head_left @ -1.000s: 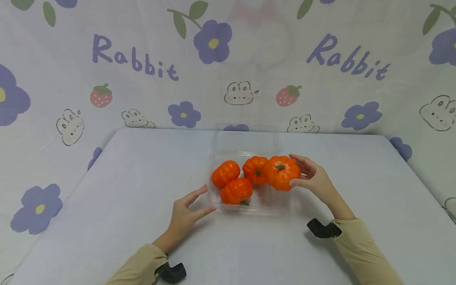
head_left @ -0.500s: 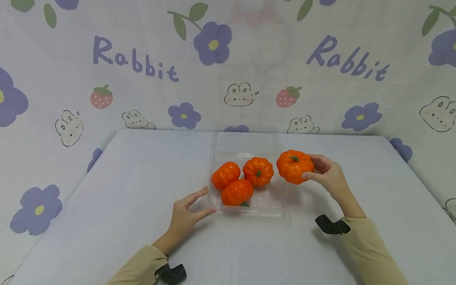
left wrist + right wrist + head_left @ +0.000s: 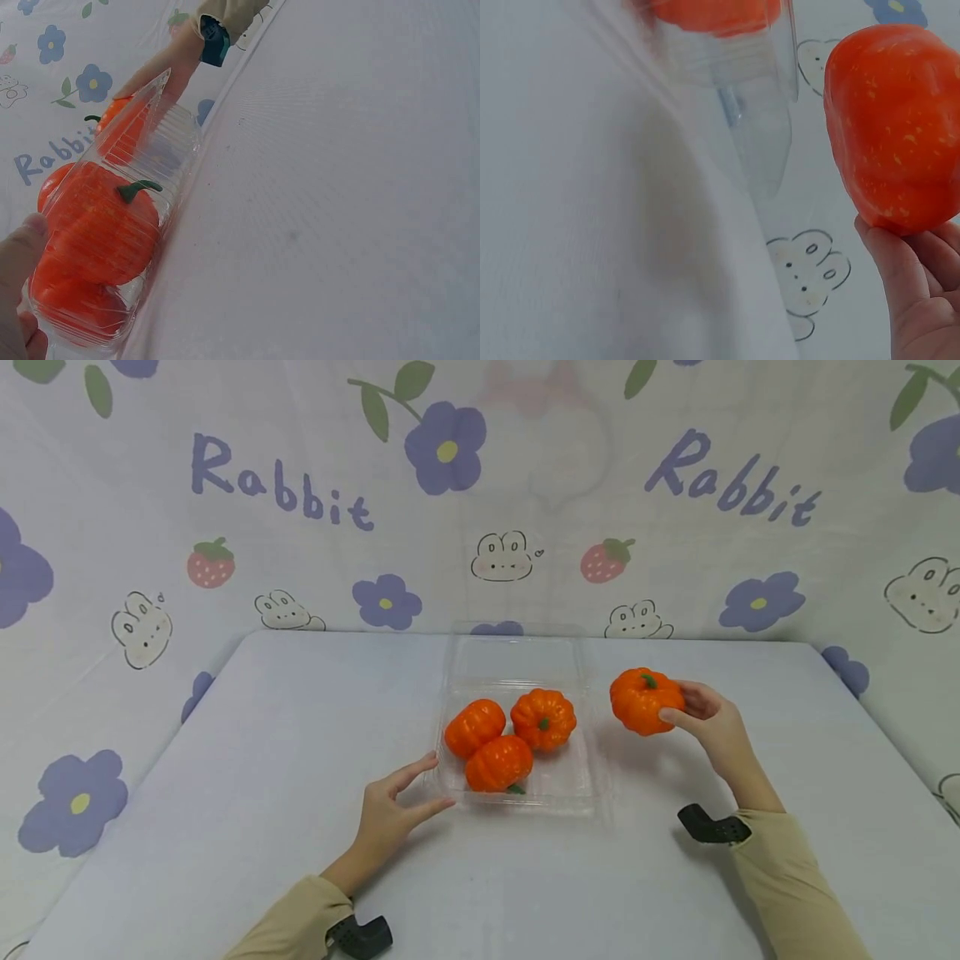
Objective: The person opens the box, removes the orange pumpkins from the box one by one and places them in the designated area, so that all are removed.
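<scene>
In the head view, my right hand [image 3: 716, 727] holds an orange toy pumpkin [image 3: 647, 702] with a green stem between thumb and fingers, in the air to the right of the clear plastic box [image 3: 562, 781]. The right wrist view shows this pumpkin [image 3: 896, 127] close up above the thumb and fingers. Inside the box lie three more pumpkins: one at back left [image 3: 476, 728], one at front left [image 3: 498, 764] and one farther right [image 3: 543, 720]. My left hand [image 3: 390, 806] has thumb and fingers spread and fairly straight at the box's front left corner, touching it.
The box's hinged clear lid [image 3: 517, 658] lies opened toward the back of the white table [image 3: 300, 718]. Behind the table hangs a cloth [image 3: 300, 568] printed with flowers and rabbits. A black wrist device [image 3: 712, 827] sticks out from the right sleeve.
My right hand has carried the pumpkin from above the box's right side out to the right, clear of the rim. My left hand and the box have stayed in place.
</scene>
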Available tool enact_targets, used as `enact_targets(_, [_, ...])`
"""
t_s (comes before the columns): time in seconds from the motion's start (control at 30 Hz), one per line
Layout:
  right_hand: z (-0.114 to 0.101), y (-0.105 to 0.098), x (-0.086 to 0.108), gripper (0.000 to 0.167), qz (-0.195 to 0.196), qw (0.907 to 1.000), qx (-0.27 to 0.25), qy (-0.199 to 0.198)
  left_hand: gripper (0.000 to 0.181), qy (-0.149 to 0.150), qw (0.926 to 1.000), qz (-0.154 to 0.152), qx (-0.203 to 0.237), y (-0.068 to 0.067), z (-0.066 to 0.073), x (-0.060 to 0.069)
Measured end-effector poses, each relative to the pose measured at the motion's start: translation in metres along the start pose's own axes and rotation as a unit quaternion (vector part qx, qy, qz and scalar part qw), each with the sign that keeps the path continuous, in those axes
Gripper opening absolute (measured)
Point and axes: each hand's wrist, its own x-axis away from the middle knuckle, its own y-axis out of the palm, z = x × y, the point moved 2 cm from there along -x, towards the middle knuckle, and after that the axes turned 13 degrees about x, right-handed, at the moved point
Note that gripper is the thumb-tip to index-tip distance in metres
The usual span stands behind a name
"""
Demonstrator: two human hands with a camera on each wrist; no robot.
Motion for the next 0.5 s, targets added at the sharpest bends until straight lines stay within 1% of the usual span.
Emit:
enact_targets(0.13, [0.009,-0.002,-0.001,0.057,-0.008,0.9999,0.002,0.009,0.046,-0.002,1.0000,0.000,-0.001,0.000,0.000,0.000])
enact_targets(0.3, [0.018,0.000,-0.003,0.059,-0.020,0.9989,0.020,0.037,0.046,-0.014,0.9999,0.000,0.004,0.000,0.000,0.000])
enact_targets(0.5, [0.028,0.002,-0.003,0.060,-0.017,0.9975,0.050,0.046,0.046,-0.012,0.9999,0.000,0.011,0.000,0.000,0.001])
